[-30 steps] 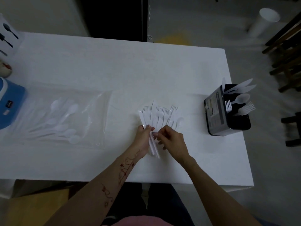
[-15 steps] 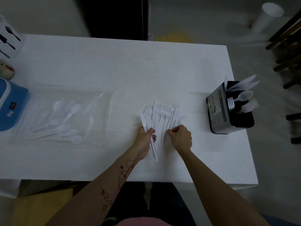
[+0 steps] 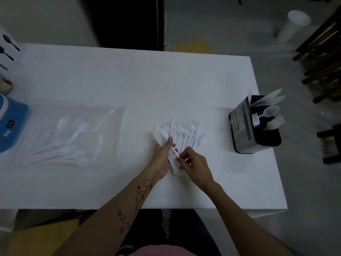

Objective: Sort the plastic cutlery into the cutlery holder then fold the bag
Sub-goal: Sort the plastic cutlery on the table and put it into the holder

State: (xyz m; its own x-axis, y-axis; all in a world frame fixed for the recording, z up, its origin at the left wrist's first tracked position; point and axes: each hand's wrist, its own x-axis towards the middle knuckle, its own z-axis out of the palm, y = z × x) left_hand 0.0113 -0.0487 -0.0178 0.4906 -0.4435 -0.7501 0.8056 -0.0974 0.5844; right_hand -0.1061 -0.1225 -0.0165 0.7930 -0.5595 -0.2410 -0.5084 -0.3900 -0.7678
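Note:
A loose pile of white plastic forks and knives [image 3: 184, 132] lies on the white table [image 3: 140, 80] at its middle. My left hand [image 3: 163, 154] grips a bunch of white plastic knives [image 3: 173, 161] by their handles at the pile's near left. My right hand [image 3: 193, 163] sits just right of it, fingertips pinching the handle of one piece of that bunch. A clear plastic bag [image 3: 70, 135] with several white spoons inside lies flat at the left. The black cutlery holder [image 3: 254, 126] stands at the table's right edge with knives, spoons and forks in it.
A blue box [image 3: 11, 124] sits at the table's left edge, with a small round object [image 3: 5, 85] and a card printed with black cutlery [image 3: 8, 50] behind it. Dark wooden chairs [image 3: 323, 58] stand on the floor to the right.
My right hand drew back from the pile's right side toward the left hand and now pinches a handle in the held bunch. My left hand kept its grip.

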